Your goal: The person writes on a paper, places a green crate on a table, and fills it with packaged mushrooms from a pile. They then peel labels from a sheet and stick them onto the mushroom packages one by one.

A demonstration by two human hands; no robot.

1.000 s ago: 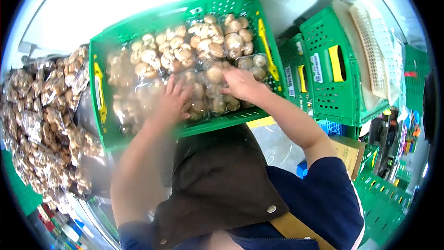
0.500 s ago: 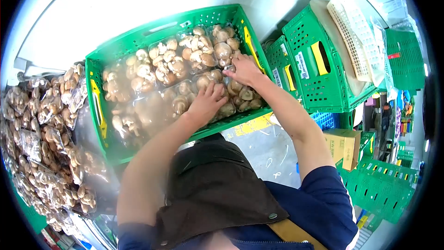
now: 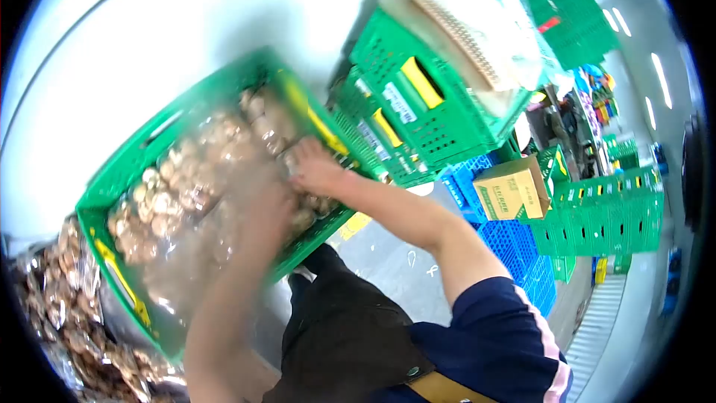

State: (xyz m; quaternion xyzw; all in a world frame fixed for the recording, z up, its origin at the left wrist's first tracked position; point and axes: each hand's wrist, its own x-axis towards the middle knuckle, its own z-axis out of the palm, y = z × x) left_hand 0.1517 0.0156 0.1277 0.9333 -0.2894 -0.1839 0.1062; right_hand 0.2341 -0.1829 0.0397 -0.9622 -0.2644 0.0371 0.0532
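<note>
At nine o'clock, the handled crate (image 3: pixel 123 179) was smooth green plastic, and glossy clear film covered its mushroom packs (image 3: pixel 164 201). At three o'clock, the carton (image 3: pixel 512 189) was matt cardboard; at six o'clock, the dark apron (image 3: pixel 347 336) was matt cloth.

Blurred left hand (image 3: pixel 262 192), cut-off, seemingly bagged mushrooms (image 3: pixel 71 272)

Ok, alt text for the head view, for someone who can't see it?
Two bare hands reach into a green crate of packed mushrooms, the right hand near its right end, the left hand motion-blurred over the middle. Bagged mushrooms lie lower left; stacked crates stand at right.
</note>
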